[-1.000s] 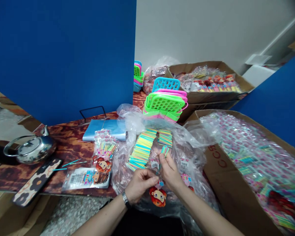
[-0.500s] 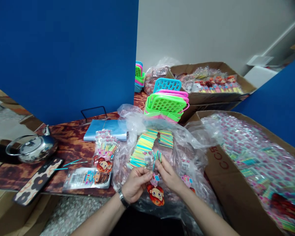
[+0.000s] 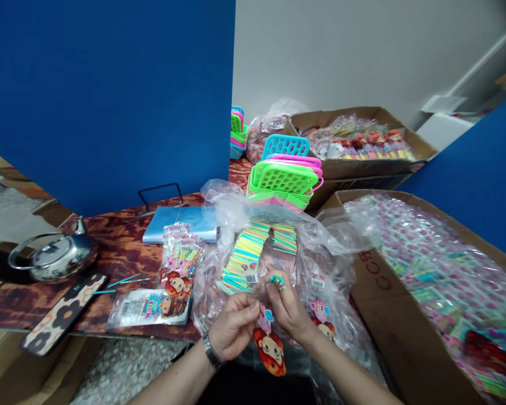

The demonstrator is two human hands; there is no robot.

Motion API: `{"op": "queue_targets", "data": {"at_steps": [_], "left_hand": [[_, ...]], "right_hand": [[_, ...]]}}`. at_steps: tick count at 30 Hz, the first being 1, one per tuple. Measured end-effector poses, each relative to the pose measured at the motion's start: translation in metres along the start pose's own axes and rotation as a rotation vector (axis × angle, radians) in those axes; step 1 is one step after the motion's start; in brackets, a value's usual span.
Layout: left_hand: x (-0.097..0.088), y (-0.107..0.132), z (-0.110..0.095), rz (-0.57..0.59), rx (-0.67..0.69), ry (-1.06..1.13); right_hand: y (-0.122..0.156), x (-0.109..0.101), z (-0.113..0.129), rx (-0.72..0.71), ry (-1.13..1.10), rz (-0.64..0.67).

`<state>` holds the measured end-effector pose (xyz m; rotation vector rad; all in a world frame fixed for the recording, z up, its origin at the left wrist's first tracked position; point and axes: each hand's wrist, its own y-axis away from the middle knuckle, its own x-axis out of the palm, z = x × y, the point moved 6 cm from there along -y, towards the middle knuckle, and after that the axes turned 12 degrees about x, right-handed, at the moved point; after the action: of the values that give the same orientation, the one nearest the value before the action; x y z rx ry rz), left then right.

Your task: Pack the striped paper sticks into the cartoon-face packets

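Observation:
My left hand (image 3: 234, 326) pinches the edge of a clear printed packet (image 3: 270, 351) with a red-haired cartoon figure at its lower end. The packet's barcoded end reaches up over a large pile of thin yellow, green and blue sticks (image 3: 244, 253). In my right hand (image 3: 293, 315), close beside the packet, a small bunch of the same sticks (image 3: 278, 280) is gripped, ends pointing up. A smaller stick pile (image 3: 284, 236) lies to the right of the large one. Beneath both hands spreads a big crumpled clear plastic bag (image 3: 341, 281), with another printed packet (image 3: 324, 326) on it at right.
Stacked colourful plastic baskets (image 3: 284, 177) stand behind the piles. At right is a cardboard box (image 3: 388, 326) full of filled packets; another box (image 3: 354, 169) sits behind. Left are packets (image 3: 179, 264), a blue folder (image 3: 156, 225), a phone (image 3: 65, 315) and a metal kettle (image 3: 63, 259).
My right hand has tilted the stick bunch upright and away from the packet. My left hand and the packet have shifted slightly down, and the hands are a little farther apart.

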<state>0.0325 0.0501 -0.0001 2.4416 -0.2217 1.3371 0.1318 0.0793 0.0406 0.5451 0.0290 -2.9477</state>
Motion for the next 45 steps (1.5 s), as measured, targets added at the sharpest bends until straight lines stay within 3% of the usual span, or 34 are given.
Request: {"op": "queue_targets", "data": {"at_steps": [6,12,45], "left_hand": [[0.0009,0.0021,-0.0039,0.009,0.012,-0.058],[0.0002,0.0036,-0.0048,0.022,0.012,-0.084],[-0.0015,0.0074,-0.0061,0.044,0.013,-0.135]], "right_hand": [[0.0039,0.0002,0.0031,-0.062,0.047,-0.004],[0.0051,0.0018,0.0016,-0.060,0.062,0.039],[0.0090,0.0033,0.0044,-0.099,0.112,0.020]]}}
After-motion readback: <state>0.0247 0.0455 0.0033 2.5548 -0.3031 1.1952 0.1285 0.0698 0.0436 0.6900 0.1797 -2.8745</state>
